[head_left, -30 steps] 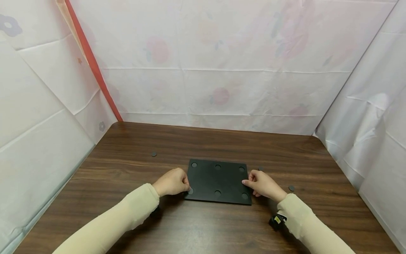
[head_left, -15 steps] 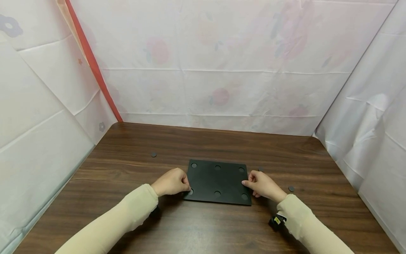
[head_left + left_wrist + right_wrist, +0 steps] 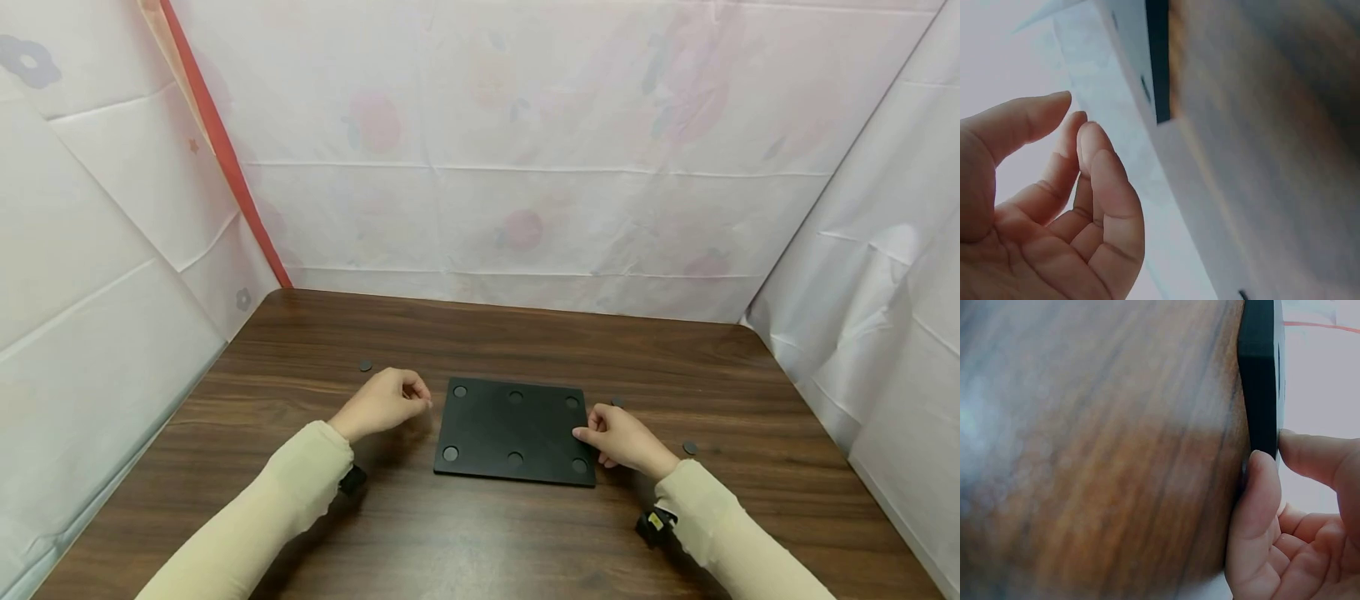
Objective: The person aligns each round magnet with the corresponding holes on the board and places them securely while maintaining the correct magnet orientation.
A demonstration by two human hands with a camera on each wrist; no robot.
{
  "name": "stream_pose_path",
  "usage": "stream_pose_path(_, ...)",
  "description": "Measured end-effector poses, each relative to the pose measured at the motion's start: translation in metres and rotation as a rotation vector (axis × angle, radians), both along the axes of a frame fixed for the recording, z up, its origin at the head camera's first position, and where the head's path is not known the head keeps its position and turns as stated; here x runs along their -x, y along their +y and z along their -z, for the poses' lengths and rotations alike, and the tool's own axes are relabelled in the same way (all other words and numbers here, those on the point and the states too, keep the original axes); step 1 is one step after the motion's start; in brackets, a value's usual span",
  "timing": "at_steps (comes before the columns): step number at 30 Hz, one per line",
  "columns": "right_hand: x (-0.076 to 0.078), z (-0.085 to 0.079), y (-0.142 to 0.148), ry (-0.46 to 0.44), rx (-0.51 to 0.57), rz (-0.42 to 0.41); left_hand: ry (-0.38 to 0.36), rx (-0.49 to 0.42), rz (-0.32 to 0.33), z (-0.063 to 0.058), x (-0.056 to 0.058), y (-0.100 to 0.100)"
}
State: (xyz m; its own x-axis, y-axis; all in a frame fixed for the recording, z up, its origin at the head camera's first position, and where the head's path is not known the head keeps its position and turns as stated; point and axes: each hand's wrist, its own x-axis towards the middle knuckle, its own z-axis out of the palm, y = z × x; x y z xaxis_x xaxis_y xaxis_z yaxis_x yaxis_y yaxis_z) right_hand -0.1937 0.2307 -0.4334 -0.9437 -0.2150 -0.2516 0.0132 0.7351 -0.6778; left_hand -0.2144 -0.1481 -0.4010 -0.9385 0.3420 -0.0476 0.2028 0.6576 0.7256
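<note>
A flat black rectangular board (image 3: 517,429) with several round recesses along its far and near edges lies on the table. The two left circles look greyer than the others. My right hand (image 3: 622,436) grips the board's right edge; the right wrist view shows the thumb on the top face and a fingertip against the side of the board (image 3: 1260,387). Left of the board, my left hand (image 3: 386,402) hovers with fingers bent and nothing held. In the left wrist view, a gap separates the thumb and fingertips of that hand (image 3: 1066,206), apart from the board (image 3: 1159,62).
A small dark disc (image 3: 365,366) lies beyond my left hand. Another disc (image 3: 617,402) sits just behind my right hand, and a third disc (image 3: 689,447) is right of it. The brown wooden table (image 3: 480,542) ends at white patterned cloth (image 3: 525,150) on three sides.
My left hand has let go at the board's near left corner and moved left and away from me, uncovering the circle there. My right hand stays at the right edge.
</note>
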Motion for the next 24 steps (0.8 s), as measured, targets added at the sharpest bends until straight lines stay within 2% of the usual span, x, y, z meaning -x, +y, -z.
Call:
stream_pose_path(7, 0.0, 0.0, 0.0, 0.0, 0.011, 0.001, 0.051, -0.053, -0.062, -0.009, 0.012, -0.019)
stream_pose_path(11, 0.001, 0.0, 0.001, 0.002, 0.005, 0.001, 0.051, -0.056, -0.091, -0.009, 0.023, -0.032)
stream_pose_path(20, 0.0, 0.0, 0.001, 0.0, 0.003, 0.001, 0.077, 0.021, -0.126, -0.002, 0.045, -0.055)
stream_pose_path(24, 0.001, 0.0, 0.001, -0.01, 0.001, 0.008, 0.056, 0.052, -0.156, 0.001, 0.057, -0.062)
